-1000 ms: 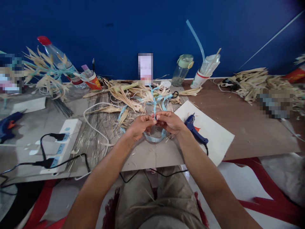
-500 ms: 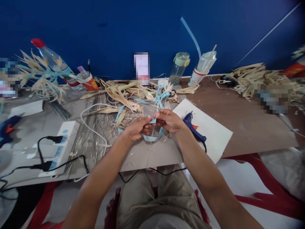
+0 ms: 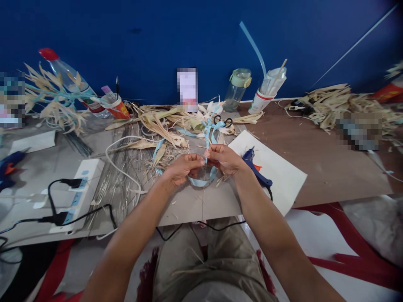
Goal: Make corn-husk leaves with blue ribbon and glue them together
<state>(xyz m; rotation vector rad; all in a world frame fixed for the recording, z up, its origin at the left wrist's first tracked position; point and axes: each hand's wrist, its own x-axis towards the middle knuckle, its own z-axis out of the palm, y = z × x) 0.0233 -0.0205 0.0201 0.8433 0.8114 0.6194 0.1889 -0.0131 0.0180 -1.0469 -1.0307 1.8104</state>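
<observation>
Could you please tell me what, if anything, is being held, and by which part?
The right hand pinches the blue-wrapped stem near the wrapped part's lower end. The left hand is pinched beside it; whether on stem or ribbon cannot be told.

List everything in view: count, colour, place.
Ribbon: count unclear, light blue, centre
Husks: many, tan, back
Wires: many, grey, left
Glue guns: two, blue, right and left
Power strip: one, white, left
Cords: several, black and white, mostly left
Sheets: two, white, on table
Bottles: two, clear, back
Cups: several, red and white, back
Scissors: one pair, black handles, back
Blurred patches: three, mixed, left, centre, right
Wall: one, blue, back
Left hand: one, at ribbon
Right hand: one, at ribbon
</observation>
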